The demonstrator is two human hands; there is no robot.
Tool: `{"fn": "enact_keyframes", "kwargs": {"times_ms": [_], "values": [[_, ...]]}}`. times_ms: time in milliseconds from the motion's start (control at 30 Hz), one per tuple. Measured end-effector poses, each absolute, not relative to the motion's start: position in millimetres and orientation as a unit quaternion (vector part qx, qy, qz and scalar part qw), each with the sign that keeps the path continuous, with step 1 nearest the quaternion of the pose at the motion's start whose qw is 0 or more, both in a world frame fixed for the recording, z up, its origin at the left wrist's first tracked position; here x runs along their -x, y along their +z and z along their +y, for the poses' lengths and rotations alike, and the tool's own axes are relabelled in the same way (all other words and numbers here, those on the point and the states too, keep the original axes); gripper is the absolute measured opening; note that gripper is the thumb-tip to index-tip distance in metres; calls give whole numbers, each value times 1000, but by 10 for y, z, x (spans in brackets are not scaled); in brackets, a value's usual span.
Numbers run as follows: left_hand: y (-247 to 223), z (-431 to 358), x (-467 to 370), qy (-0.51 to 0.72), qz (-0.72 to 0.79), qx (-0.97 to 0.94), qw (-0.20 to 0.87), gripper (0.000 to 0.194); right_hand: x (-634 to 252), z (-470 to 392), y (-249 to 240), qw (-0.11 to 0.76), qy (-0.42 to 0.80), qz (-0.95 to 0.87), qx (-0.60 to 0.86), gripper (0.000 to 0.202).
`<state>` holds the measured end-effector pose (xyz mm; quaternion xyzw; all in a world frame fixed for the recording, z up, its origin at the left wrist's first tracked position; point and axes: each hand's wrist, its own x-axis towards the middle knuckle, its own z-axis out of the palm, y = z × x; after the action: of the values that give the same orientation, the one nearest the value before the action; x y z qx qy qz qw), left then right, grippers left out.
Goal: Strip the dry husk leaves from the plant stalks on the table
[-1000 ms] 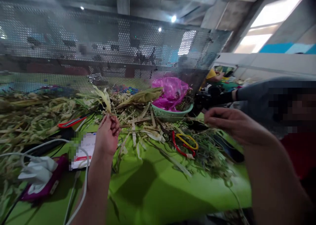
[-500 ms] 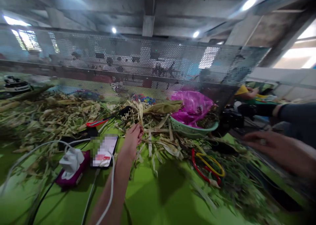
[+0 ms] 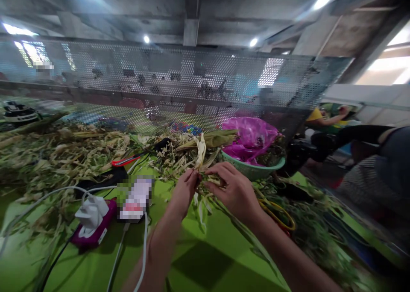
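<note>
My left hand (image 3: 185, 187) is closed around the base of a small upright bundle of pale dried corn husk (image 3: 201, 150), above the green table. The upper end of the bundle spreads into cream-coloured strips. Beside it, my right hand (image 3: 231, 185) reaches in from the right with fingers bent and a gap between thumb and forefinger. Its fingertips are close to the bundle's base; whether they touch it is hard to see. Loose husk strips (image 3: 201, 213) hang or lie just below my hands.
Dried husks (image 3: 80, 151) heap on the left. Nearby are a red cutter (image 3: 128, 159), a phone (image 3: 136, 200) and a purple power strip (image 3: 92, 232) with white cables. A green basket (image 3: 256, 169) holding a pink plastic bag (image 3: 251, 136) stands right; another person sits beyond.
My right hand has come from the far right to the middle, beside my left hand. The left hand has shifted slightly right with the husk bundle.
</note>
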<state>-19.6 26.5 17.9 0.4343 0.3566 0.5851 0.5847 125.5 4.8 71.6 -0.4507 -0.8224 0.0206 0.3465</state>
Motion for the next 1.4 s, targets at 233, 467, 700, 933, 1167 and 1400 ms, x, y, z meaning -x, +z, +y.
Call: {"fn": "enact_keyframes", "kwargs": {"times_ms": [233, 467, 700, 933, 1167, 1400], "values": [[157, 307, 208, 549, 400, -435, 592, 28, -1302, 142, 614, 369, 28, -802, 469, 13], [231, 295, 239, 556, 427, -386, 600, 29, -1488, 63, 734, 447, 244, -712, 483, 18], [182, 323, 288, 589, 391, -381, 596, 31, -1745, -362, 1110, 391, 508, -690, 337, 20], [178, 300, 268, 552, 369, -388, 639, 35, -1686, -76, 935, 310, 315, -758, 479, 19], [153, 280, 188, 539, 365, -437, 621, 34, -1332, 114, 464, 403, 546, -591, 436, 36], [57, 310, 152, 530, 369, -455, 613, 28, -1316, 158, 406, 419, 608, -528, 420, 40]]}}
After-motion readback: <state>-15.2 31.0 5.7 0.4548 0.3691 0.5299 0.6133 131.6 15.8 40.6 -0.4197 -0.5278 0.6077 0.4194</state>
